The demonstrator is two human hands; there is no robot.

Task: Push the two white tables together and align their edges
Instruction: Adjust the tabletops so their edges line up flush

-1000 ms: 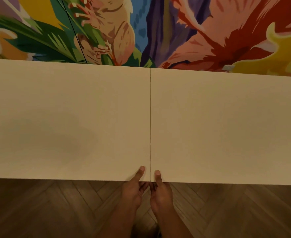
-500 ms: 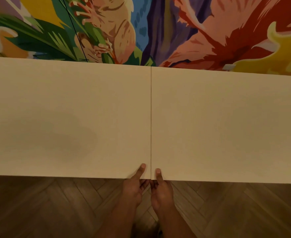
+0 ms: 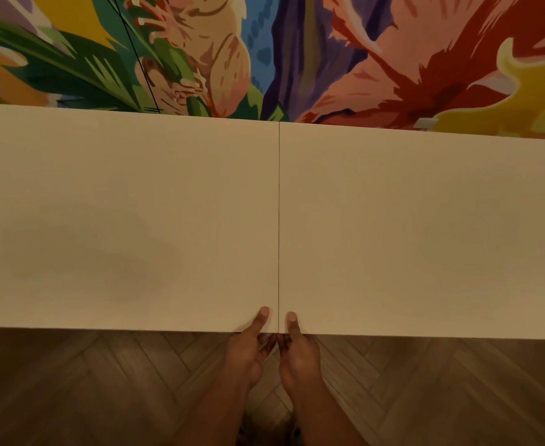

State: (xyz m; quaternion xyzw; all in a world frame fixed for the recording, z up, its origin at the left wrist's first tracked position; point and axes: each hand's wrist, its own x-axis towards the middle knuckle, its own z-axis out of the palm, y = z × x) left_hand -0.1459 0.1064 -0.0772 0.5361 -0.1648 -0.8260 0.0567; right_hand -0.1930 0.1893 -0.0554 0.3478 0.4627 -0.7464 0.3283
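Nearest, at 6 o'clock: left hand (image 3: 248, 352) and right hand (image 3: 298, 352) side by side over dark herringbone floor (image 3: 87, 381). Each pinching a near corner, thumb on top, fingers hidden beneath: left on the left desk (image 3: 126, 220), right on the right desk (image 3: 425, 226). Desks touching along a hairline seam (image 3: 279, 220) running toward 12 o'clock, near edges roughly level. Farthest, a bright floral mural (image 3: 329, 53) against both far edges.
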